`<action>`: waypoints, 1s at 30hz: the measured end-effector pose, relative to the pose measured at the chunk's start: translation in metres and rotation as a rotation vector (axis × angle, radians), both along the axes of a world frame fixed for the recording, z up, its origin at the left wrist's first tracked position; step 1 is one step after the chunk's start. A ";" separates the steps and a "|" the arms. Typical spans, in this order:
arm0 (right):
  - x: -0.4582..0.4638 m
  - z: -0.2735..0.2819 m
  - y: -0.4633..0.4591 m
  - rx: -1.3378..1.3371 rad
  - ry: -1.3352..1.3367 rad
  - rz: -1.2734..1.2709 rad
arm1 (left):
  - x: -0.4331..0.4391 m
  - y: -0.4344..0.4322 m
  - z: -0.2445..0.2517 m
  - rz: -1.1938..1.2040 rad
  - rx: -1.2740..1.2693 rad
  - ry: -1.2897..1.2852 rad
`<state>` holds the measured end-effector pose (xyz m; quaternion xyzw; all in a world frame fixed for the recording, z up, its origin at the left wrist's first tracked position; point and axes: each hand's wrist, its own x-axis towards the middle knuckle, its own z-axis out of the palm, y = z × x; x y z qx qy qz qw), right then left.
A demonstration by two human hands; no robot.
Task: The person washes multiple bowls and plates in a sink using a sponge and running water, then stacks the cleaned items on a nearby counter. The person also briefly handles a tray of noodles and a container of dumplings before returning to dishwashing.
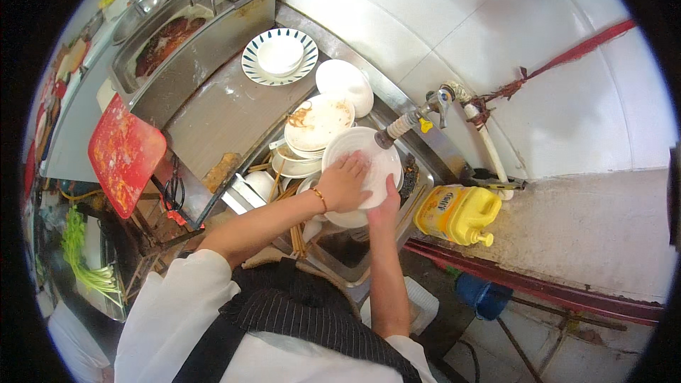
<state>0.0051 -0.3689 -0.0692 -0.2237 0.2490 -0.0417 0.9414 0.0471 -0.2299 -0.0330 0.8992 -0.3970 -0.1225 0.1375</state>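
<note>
A round white plate point(387, 164) is held at a tilt under the tap point(393, 130), over the metal sink point(340, 272). My right hand point(385, 205) grips its near right rim, thumb on the upper face. Flat against the inside of the plate lies my left hand point(345, 183), below a wrist bracelet. Part of another pale dish point(346, 219) shows beneath. Just beyond my left hand are stacked plates with food remains on the top plate point(319, 125). Wooden chopsticks point(297, 236) and white bowls point(259, 185) sit beside my left forearm.
A blue-patterned plate point(250, 58) holds white bowls on the metal counter point(223, 101). Another white plate point(345, 85) stands near the wall. A yellow detergent jug point(452, 215) is right of the sink. A red board point(125, 157) juts up at left; a blue bucket point(481, 295) hangs low right.
</note>
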 end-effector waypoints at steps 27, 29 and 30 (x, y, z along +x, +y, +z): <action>0.031 0.000 0.058 -1.658 0.890 0.474 | 0.000 0.032 0.021 0.580 -0.874 0.495; 0.040 0.003 0.074 -1.622 0.997 0.396 | 0.004 0.034 0.026 0.589 -0.833 0.543; 0.043 0.005 0.078 -1.626 0.959 0.374 | 0.008 0.036 0.027 0.570 -0.848 0.535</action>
